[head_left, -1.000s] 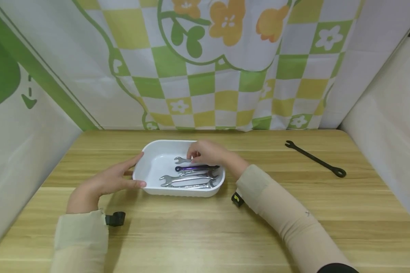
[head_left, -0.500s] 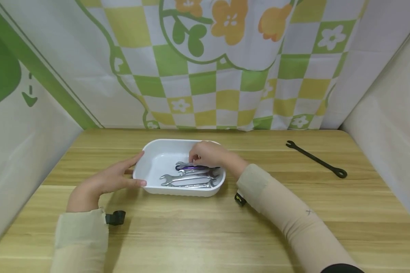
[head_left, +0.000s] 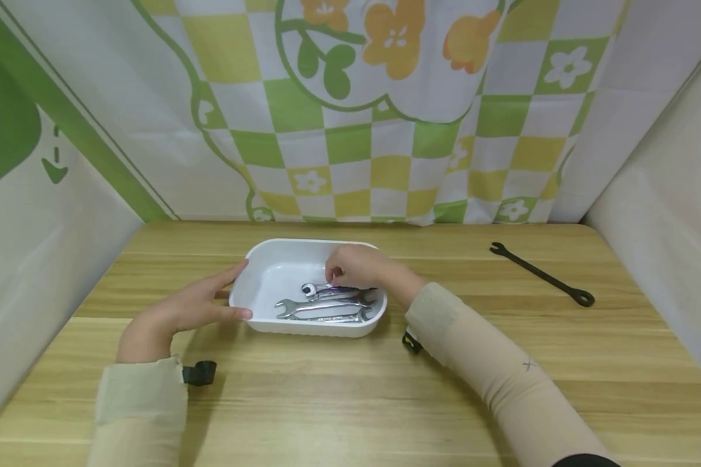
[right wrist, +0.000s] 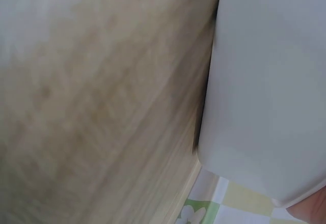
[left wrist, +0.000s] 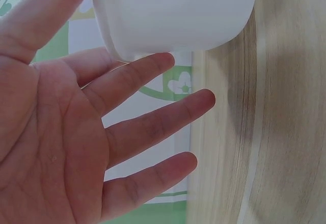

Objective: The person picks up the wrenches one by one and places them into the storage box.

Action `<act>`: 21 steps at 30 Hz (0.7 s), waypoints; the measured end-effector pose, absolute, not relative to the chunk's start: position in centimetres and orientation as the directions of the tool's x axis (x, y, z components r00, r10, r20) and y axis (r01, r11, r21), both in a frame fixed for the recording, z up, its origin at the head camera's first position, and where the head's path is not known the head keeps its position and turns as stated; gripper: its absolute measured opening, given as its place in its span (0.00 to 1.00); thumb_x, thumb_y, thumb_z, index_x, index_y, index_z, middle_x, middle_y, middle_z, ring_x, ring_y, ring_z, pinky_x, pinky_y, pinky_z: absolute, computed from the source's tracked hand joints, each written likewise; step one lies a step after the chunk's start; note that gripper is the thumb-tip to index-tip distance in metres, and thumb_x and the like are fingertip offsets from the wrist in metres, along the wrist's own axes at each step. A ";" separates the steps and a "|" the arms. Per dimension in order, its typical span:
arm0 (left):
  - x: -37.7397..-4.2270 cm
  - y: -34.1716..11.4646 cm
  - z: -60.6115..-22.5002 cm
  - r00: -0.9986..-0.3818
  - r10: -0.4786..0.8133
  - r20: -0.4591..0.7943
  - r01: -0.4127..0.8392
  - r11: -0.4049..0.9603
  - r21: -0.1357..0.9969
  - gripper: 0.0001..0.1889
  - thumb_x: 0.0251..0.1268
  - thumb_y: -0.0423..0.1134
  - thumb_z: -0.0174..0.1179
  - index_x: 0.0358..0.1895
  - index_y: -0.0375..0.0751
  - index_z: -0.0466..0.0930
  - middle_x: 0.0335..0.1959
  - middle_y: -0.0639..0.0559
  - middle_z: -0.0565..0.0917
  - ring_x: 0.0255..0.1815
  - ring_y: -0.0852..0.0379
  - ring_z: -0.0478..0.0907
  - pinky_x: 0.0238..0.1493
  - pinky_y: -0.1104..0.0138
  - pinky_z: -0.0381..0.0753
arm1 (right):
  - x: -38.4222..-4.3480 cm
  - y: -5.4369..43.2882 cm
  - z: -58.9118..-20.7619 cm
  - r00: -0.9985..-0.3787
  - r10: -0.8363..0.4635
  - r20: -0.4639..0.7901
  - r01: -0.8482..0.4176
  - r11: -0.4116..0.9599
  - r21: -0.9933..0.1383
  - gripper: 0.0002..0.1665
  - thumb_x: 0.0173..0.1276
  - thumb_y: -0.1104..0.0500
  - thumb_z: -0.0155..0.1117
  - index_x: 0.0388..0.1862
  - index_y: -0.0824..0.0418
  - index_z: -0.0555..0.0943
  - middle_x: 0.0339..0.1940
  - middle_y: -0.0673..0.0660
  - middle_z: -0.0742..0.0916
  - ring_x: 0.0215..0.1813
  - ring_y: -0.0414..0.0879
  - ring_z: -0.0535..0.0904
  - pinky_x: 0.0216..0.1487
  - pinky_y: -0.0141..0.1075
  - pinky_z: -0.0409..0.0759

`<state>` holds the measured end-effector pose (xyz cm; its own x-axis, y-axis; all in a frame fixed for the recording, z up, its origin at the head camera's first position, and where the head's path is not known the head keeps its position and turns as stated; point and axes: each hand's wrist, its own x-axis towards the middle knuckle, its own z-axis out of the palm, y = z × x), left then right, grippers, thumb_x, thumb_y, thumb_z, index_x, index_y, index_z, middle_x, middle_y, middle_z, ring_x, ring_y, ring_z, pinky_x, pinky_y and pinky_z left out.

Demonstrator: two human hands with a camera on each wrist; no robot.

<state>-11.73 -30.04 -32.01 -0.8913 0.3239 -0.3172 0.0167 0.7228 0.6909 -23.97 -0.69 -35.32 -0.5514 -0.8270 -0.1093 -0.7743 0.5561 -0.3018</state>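
A white plastic tub [head_left: 269, 279] rests on the table with several wrenches inside. My left hand [head_left: 189, 308] spreads straight fingers against its left end, with thumb and forefinger at the rim. In the left wrist view the other fingers [left wrist: 168, 124] extend off the tub wall. My right hand [head_left: 357, 266] reaches over the back right rim and pinches a small silver wrench [head_left: 324, 286], which overlaps a purple one. Larger silver wrenches [head_left: 312, 306] lie nearer the front wall. In the right wrist view, the tub's outer wall [right wrist: 260, 96] hides most of that hand.
A long black wrench [head_left: 540, 272] lies apart on the wooden table [head_left: 350, 395], at the right. Behind the table hangs a checked, flower-printed cloth [head_left: 350, 155]. Pale side panels [head_left: 666, 194] flank the table.
My right hand has moved the small silver wrench from the back of the tub toward the front, onto the purple wrench. The left hand has stayed at the tub's end.
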 end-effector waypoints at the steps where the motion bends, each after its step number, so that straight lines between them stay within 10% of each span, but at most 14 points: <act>1: -11.7 -30.0 -32.0 -0.891 0.324 -0.318 0.015 0.721 0.692 0.56 0.62 0.52 0.68 0.82 0.46 0.35 0.77 0.28 0.57 0.72 0.29 0.64 0.62 0.41 0.74 | -24.0 -0.7 -35.3 -0.552 -0.826 -0.112 -0.773 0.557 -0.304 0.05 0.70 0.57 0.65 0.39 0.53 0.87 0.34 0.49 0.86 0.39 0.41 0.77 0.48 0.36 0.77; 21: -11.7 -29.9 -31.8 -0.892 0.317 -0.323 0.016 0.736 0.676 0.56 0.62 0.53 0.68 0.82 0.45 0.36 0.77 0.28 0.56 0.72 0.29 0.65 0.62 0.42 0.74 | -23.7 0.2 -34.7 -0.517 -0.856 -0.009 -0.773 0.471 -0.425 0.06 0.71 0.60 0.63 0.40 0.58 0.86 0.36 0.51 0.87 0.39 0.41 0.79 0.47 0.32 0.78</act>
<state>-11.75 -29.86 -31.85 -0.8918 0.3167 -0.3231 0.0164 0.7363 0.6764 -23.73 0.25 -34.75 -0.5173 -0.8558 -0.0086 -0.7726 0.4713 -0.4254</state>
